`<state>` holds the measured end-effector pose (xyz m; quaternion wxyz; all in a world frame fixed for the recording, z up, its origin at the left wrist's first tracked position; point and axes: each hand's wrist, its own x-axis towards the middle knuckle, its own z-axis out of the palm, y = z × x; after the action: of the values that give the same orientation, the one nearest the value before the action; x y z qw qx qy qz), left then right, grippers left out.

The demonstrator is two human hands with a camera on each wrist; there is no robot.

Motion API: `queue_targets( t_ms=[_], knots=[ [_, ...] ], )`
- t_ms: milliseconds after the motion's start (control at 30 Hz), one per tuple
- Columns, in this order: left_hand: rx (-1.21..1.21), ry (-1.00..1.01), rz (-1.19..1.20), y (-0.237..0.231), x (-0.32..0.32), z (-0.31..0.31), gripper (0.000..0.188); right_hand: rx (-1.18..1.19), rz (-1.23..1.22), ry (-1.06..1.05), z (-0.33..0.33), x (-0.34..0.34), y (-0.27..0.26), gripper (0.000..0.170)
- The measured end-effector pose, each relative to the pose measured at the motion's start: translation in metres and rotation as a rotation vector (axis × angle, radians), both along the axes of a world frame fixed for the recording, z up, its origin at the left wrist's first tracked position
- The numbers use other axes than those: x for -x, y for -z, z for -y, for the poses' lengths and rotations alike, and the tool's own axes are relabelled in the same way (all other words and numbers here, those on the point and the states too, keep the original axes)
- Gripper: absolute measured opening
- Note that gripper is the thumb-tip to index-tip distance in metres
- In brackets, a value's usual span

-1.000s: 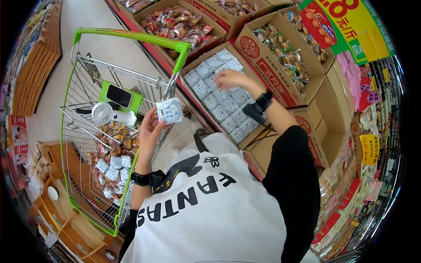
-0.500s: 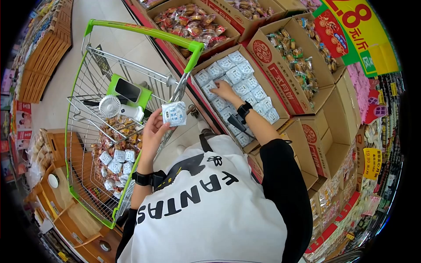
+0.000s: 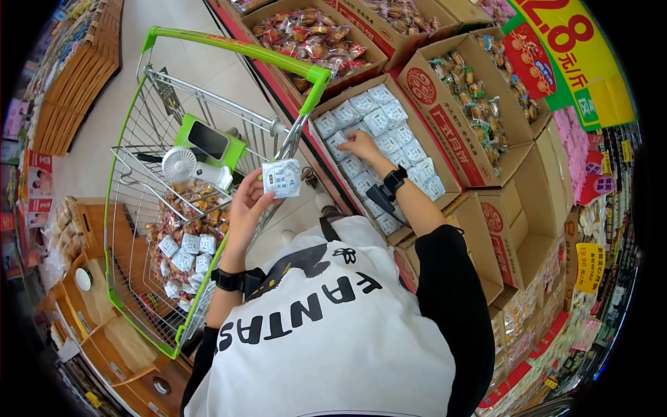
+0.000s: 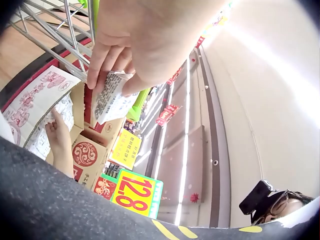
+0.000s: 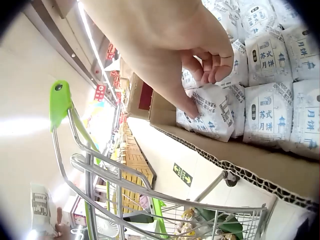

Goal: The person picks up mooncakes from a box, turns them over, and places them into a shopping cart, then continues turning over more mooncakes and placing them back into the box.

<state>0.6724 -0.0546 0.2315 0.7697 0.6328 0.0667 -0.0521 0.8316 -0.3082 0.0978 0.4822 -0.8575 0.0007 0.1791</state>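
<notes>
The square white packet with blue print point(image 3: 281, 178) is left of the open brown cardboard box point(image 3: 432, 147), its printed face toward the head camera, the lettering reading nearly upright; being about square, it shows no clear long axis. The left hand point(image 3: 244, 207) grips it by one side, thumb in front and fingers behind, and the left wrist view shows fine grey print on its back. Inside the cardboard box, the right hand point(image 3: 372, 151) has its thumb against a tilted white packet point(image 5: 212, 112) and its other fingers curled at that packet's upper edge, pinching it. Pale floor tiles point(image 3: 240, 83) spread left of the cardboard box, with a slatted wooden stand point(image 3: 76, 90) farther off that way; bright strip lights point(image 4: 183, 150) run overhead, and a yellow price sign point(image 3: 564, 42) is at its upper right. Rows of white packets point(image 3: 376, 122) fill much of the cardboard box. The carton above it holds red-and-clear wrapped pieces point(image 3: 309, 35), and the carton to its right point(image 3: 448, 121) holds clear and green ones. The green-rimmed wire cart point(image 3: 236, 47), left of the cardboard box, contains brownish wrapped pieces point(image 3: 198, 201) under loose white packets point(image 3: 190, 243), besides a white fan point(image 3: 179, 165) and a dark-screened phone point(image 3: 208, 140).
</notes>
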Motion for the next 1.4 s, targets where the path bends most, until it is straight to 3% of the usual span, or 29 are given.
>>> queue_targets(
  t_ms=[200,433,600,700,800,1033,1100,1200,1300,1400],
  knots=[
    [-0.014,-0.046,0.021,-0.011,0.002,-0.007,0.046,0.124,0.087,-0.164,0.012,-0.001,-0.015,0.046],
    [-0.009,-0.111,0.043,-0.035,0.001,-0.015,0.045,0.037,-0.038,-0.19,0.006,0.018,-0.125,0.039],
    [0.039,-0.151,0.07,-0.052,-0.001,-0.015,0.045,-0.472,-0.148,-0.249,-0.007,0.038,-0.166,0.024],
    [0.04,-0.145,0.059,-0.055,0.0,-0.017,0.044,-0.416,-0.289,-0.263,-0.017,0.046,-0.193,0.026],
    [0.037,-0.135,0.054,-0.058,0.001,-0.017,0.044,-0.604,-0.369,-0.293,-0.027,0.053,-0.198,0.024],
    [0.114,-0.139,0.059,-0.06,0.006,-0.019,0.044,-0.553,-0.331,-0.309,-0.04,0.064,-0.22,0.031],
    [0.134,-0.124,0.049,-0.06,0.007,-0.02,0.045,-0.678,-0.176,-0.412,-0.042,0.068,-0.22,0.043],
    [0.103,-0.087,0.043,-0.057,0.008,-0.02,0.047,-0.767,-0.14,-0.437,-0.05,0.076,-0.221,0.044],
    [0.13,-0.038,0.049,-0.055,0.008,-0.018,0.046,-0.613,-0.036,-0.559,-0.056,0.08,-0.225,0.041],
    [0.08,0.015,0.014,-0.056,0.01,-0.017,0.044,-0.556,-0.079,-0.58,-0.062,0.085,-0.232,0.04]
  ],
)
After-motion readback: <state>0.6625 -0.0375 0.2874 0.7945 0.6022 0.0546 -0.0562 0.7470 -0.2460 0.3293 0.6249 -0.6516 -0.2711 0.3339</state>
